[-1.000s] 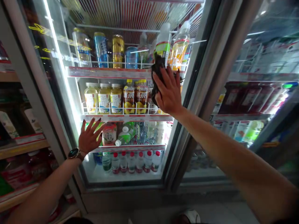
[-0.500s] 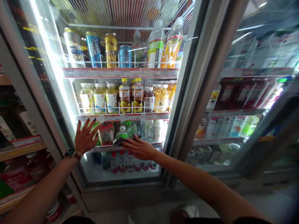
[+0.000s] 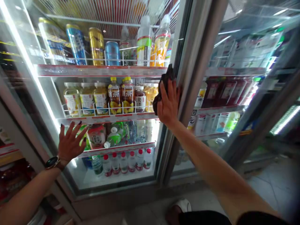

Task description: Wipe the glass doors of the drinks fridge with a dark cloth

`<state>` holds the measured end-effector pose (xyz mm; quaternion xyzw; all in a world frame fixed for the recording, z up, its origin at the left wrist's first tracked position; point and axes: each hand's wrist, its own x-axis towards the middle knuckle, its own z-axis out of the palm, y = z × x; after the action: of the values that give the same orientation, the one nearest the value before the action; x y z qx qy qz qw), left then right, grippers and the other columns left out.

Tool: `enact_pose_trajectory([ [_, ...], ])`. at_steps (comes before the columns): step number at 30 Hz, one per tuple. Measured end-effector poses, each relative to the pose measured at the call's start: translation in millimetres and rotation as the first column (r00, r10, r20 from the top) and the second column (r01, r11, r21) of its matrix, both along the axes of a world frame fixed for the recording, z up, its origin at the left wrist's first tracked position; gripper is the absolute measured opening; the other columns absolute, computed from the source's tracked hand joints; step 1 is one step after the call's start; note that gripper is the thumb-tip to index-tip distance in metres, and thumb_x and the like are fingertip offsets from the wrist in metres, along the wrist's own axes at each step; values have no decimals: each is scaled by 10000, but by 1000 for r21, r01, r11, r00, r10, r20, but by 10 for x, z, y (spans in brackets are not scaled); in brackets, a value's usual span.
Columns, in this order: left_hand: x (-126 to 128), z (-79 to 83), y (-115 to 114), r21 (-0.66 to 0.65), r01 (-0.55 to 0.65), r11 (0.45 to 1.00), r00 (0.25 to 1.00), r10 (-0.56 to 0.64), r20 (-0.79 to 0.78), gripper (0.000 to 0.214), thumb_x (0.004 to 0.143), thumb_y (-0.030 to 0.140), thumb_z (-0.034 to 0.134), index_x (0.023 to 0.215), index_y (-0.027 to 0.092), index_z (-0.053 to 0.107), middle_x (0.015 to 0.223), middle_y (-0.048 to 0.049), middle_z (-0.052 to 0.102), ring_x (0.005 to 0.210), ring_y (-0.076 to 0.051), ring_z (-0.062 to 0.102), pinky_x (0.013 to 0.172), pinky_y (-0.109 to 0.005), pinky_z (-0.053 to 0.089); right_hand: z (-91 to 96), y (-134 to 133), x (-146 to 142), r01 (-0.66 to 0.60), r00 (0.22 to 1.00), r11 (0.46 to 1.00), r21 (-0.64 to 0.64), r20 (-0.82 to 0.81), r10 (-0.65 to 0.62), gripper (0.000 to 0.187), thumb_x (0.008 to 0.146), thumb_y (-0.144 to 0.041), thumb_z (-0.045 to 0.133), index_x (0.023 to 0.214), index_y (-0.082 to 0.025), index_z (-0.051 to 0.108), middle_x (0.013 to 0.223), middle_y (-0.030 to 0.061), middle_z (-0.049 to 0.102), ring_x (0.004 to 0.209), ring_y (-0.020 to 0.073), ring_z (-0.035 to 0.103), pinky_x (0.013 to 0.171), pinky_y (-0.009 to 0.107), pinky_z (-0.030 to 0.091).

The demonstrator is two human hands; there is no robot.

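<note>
My right hand presses a crumpled black cloth flat on the glass of a drinks fridge door, close beside the metal door frame. Its fingers point upward over the cloth, which sticks out above and to the left of them. My left hand, with a watch on the wrist, lies on the lower left of the glass, fingers spread and holding nothing. Behind the pane, near the left hand, are a pink-labelled container and a green bottle lying on its side.
Inside the fridge, shelves hold cans, tea bottles and red-capped water bottles. Another glass-fronted fridge section with dark red drinks stands to the right. A shoe shows on the tiled floor below.
My right hand has swept the cloth up and to the right, from the lower middle of the glass to the door frame's edge. My left hand stays spread on the glass. The view has shifted slightly right.
</note>
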<state>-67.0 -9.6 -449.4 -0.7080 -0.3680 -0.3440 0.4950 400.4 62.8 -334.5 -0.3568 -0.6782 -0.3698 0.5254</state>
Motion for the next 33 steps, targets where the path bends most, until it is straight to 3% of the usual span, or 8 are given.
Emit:
enact_pose_trajectory([
  [3, -20, -16, 20, 9, -5, 1000, 1000, 6, -17, 790, 889, 272, 676, 1612, 334, 363, 1621, -79, 461, 1517, -377, 407, 1304, -622, 163, -547, 10, -139, -1, 998, 1000, -27, -55, 0, 691, 1004, -263, 310, 1680, -232, 167, 1764, 93, 150, 1637, 341, 101, 1282, 683, 153],
  [10, 21, 24, 5, 64, 2, 998, 999, 1, -52, 818, 888, 256, 664, 1631, 302, 324, 1618, -104, 461, 1543, -357, 371, 1310, -609, 188, -2524, -127, -289, 60, 996, 978, -202, 73, -46, 716, 921, -245, 433, 1633, -245, 349, 1673, 141, 380, 1574, 406, 297, 1237, 706, 279],
  [13, 27, 30, -5, 35, -5, 999, 999, 6, -33, 813, 892, 253, 657, 1629, 328, 323, 1614, -80, 471, 1522, -363, 406, 1306, -618, 200, -2839, -194, -301, 51, 994, 978, -203, 107, -30, 673, 915, -222, 429, 1588, -236, 436, 1609, 152, 471, 1531, 396, 385, 1205, 693, 355],
  [17, 34, 41, -13, 51, 0, 999, 999, 3, -51, 807, 894, 253, 655, 1629, 304, 327, 1631, -90, 445, 1513, -372, 416, 1299, -626, 211, -2274, -132, -336, 27, 992, 979, -203, 127, -1, 682, 931, -197, 416, 1612, -212, 391, 1653, 147, 412, 1568, 370, 327, 1241, 666, 323],
  [22, 67, 59, -36, 64, -9, 998, 998, 13, -64, 812, 894, 237, 652, 1633, 283, 320, 1642, -98, 425, 1545, -362, 365, 1307, -620, 195, -536, 30, -530, 6, 1000, 998, -70, 16, -5, 740, 982, -203, 315, 1687, -250, 97, 1750, 92, 198, 1641, 313, 95, 1285, 685, 174],
  [25, 82, 55, -41, 58, -9, 998, 999, 12, -50, 825, 890, 244, 655, 1636, 304, 308, 1646, -81, 420, 1552, -346, 354, 1316, -604, 184, 201, 68, -727, 24, 997, 1000, -10, -67, -24, 754, 980, -199, 288, 1688, -269, 36, 1757, 68, 165, 1647, 291, 50, 1282, 693, 148],
  [29, 86, 32, -35, 44, -7, 999, 999, 9, -37, 844, 873, 231, 667, 1636, 304, 312, 1654, -78, 397, 1568, -334, 320, 1331, -586, 154, 164, -4, -976, -11, 994, 1000, 1, -113, 11, 761, 974, -222, 302, 1689, -256, 42, 1754, 77, 177, 1645, 298, 68, 1285, 688, 137],
  [33, 84, 19, -41, 16, 0, 1000, 1000, 1, -13, 861, 867, 224, 676, 1635, 333, 302, 1656, -64, 392, 1570, -327, 309, 1328, -590, 161, -787, -151, -1121, -46, 999, 996, -79, -30, 43, 800, 945, -238, 379, 1690, -229, 85, 1745, 93, 220, 1635, 335, 119, 1286, 677, 167],
])
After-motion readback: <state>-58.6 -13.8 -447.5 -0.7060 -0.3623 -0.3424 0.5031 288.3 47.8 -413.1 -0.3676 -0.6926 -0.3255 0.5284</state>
